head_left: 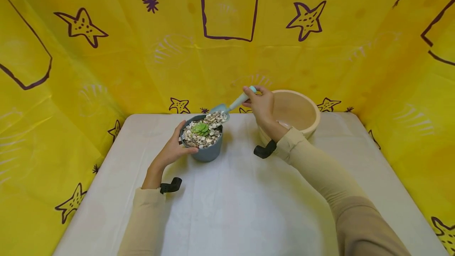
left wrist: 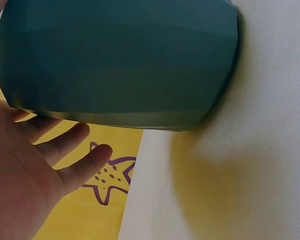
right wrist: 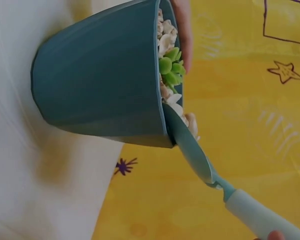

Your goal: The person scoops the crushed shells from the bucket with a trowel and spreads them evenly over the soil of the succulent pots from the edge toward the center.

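Note:
A blue-grey flower pot [head_left: 208, 154] stands upright on the table, filled with pale pebbles [head_left: 199, 142] around a small green succulent [head_left: 200, 129]. My left hand [head_left: 171, 152] grips its left side, thumb at the front and fingers behind the rim. In the left wrist view, some of those fingers [left wrist: 87, 162] stand apart from the pot's wall. Pinched by the handle in my right hand [head_left: 264, 106] is a light blue-green trowel [head_left: 239, 101]. Its blade, heaped with pebbles, tilts down over the pot's right rim. The right wrist view shows the blade [right wrist: 192, 150] against the pebbles at the rim.
A large beige round planter [head_left: 296, 108] stands behind and beneath my right wrist, some light material at its bottom. White cloth covers the table [head_left: 227, 208]. Yellow patterned sheets [head_left: 227, 62] hang along the back and both sides.

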Motion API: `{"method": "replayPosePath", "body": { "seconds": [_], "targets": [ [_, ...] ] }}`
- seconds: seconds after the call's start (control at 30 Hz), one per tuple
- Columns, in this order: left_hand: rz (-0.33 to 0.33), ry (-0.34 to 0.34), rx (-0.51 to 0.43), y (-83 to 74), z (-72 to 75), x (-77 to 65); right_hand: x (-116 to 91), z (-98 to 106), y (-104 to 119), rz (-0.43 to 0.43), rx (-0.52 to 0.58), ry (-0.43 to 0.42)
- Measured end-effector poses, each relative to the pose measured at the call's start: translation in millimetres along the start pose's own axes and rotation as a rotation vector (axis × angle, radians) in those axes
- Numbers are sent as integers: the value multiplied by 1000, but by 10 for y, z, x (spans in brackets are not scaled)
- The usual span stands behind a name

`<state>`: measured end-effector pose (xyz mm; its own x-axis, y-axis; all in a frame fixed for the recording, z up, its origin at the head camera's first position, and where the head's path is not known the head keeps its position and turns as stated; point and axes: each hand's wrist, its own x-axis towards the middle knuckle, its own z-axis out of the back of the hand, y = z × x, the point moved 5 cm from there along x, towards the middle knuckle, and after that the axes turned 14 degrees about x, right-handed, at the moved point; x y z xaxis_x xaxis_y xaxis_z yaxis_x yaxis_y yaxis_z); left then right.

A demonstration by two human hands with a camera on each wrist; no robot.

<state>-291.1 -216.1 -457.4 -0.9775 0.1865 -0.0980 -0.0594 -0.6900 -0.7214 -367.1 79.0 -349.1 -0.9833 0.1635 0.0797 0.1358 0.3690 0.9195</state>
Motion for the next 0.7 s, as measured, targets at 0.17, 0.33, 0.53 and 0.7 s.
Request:
{"method": "replayPosePath", "body": {
  "seconds": [0.17, 0.33, 0.53, 0.7],
  "targets": [
    [11, -3, -2, -8, -2, -1, -12, -4, 5, 1, -4, -6],
    [12, -10, -2, -33, -11, -30, -10, -4, 12, -15, 9, -21],
    [25, -26, 4, -31, -14, -57, -1, -29, 36, -17, 23, -19],
    [32, -26, 4, -21, -13, -68, 2, -70, 30, -23, 18, -15]
  ]
}}
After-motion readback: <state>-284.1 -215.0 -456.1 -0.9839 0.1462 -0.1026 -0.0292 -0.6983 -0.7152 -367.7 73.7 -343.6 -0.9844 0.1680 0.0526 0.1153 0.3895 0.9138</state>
